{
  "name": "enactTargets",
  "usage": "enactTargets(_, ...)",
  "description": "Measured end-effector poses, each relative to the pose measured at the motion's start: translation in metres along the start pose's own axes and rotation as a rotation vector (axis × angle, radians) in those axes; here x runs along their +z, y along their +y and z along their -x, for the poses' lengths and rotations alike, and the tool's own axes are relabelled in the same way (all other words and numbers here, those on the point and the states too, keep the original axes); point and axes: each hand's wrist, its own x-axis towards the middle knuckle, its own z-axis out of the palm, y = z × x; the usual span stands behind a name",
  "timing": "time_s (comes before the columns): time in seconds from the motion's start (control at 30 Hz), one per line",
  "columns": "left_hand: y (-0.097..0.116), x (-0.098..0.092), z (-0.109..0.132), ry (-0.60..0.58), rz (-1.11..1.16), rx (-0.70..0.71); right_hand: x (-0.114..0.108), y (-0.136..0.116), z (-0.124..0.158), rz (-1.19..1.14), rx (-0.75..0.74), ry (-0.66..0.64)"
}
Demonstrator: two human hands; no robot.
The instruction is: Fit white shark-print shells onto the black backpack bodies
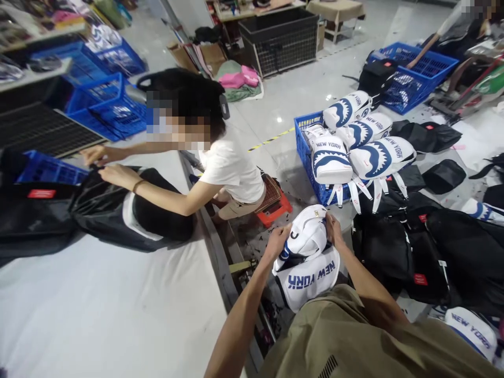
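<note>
Between the left hand (280,240) pinching its near-left edge and the right hand (333,228) gripping its far-right edge, the white-and-blue soft fabric bag lettered NEW YORK (311,275) lies lengthwise, running from beyond both hands back toward the body

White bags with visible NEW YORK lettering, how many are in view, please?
6: four white bags heaped at a blue basket, one held between left hand and right hand, another at lower right. More may be hidden.

2 bare arms (246,310) reach forward, left grip (279,242) and right grip (334,230) curled in a pinch.
</note>
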Motion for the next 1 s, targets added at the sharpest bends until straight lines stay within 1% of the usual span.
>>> enactTargets(0.07, 0.000, -0.004, 0.001, 0.057, 0.031, -0.018, 0.000, -0.011, 0.002, -0.019, 0.000, 0.014)
enactTargets(0.1, 0.001, -0.009, 0.002, 0.073, 0.057, -0.026, -0.004, -0.018, 0.004, -0.015, -0.009, 0.007)
enactTargets(0.13, 0.002, -0.018, 0.002, 0.086, 0.081, -0.030, -0.012, -0.025, 0.007, -0.006, -0.022, -0.008)
enactTargets(0.2, 0.005, -0.041, 0.000, 0.092, 0.105, -0.034, -0.032, -0.041, 0.016, 0.000, -0.059, -0.074)
enactTargets(0.27, 0.004, -0.068, -0.007, 0.082, 0.099, -0.032, -0.051, -0.059, 0.024, -0.017, -0.081, -0.195)
enactTargets(0.33, -0.004, -0.093, -0.017, 0.098, 0.062, -0.030, -0.059, -0.076, 0.025, -0.045, -0.031, -0.362)
enactTargets(0.4, -0.024, -0.108, -0.026, 0.134, 0.020, -0.056, -0.051, -0.086, 0.016, -0.045, 0.097, -0.507)
enactTargets(0.43, -0.036, -0.111, -0.027, 0.155, 0.004, -0.081, -0.043, -0.086, 0.009, -0.025, 0.152, -0.541)
enactTargets(0.47, -0.050, -0.110, -0.027, 0.170, -0.007, -0.110, -0.033, -0.083, 0.001, 0.018, 0.179, -0.541)
enactTargets(0.5, -0.065, -0.106, -0.025, 0.179, -0.011, -0.138, -0.022, -0.077, -0.007, 0.088, 0.165, -0.500)
enactTargets(0.6, -0.104, -0.083, -0.008, 0.203, -0.015, -0.192, 0.004, -0.049, -0.026, 0.321, 0.001, -0.285)
enactTargets(0.67, -0.123, -0.066, 0.007, 0.229, -0.009, -0.202, 0.013, -0.034, -0.033, 0.386, -0.068, -0.195)
enactTargets(0.73, -0.134, -0.054, 0.023, 0.260, 0.003, -0.200, 0.014, -0.029, -0.034, 0.399, -0.098, -0.176)
enactTargets(0.8, -0.140, -0.045, 0.038, 0.290, 0.023, -0.193, 0.006, -0.029, -0.030, 0.423, -0.136, -0.169)
enactTargets(0.83, -0.143, -0.042, 0.046, 0.306, 0.037, -0.188, -0.002, -0.029, -0.025, 0.438, -0.157, -0.159)
enactTargets(0.9, -0.147, -0.033, 0.063, 0.338, 0.071, -0.175, -0.026, -0.020, -0.008, 0.464, -0.181, -0.129)
enactTargets(0.93, -0.150, -0.027, 0.072, 0.354, 0.088, -0.168, -0.041, -0.011, 0.004, 0.464, -0.178, -0.114)
enactTargets(1.0, -0.157, -0.007, 0.090, 0.379, 0.120, -0.152, -0.071, 0.018, 0.034, 0.440, -0.137, -0.087)
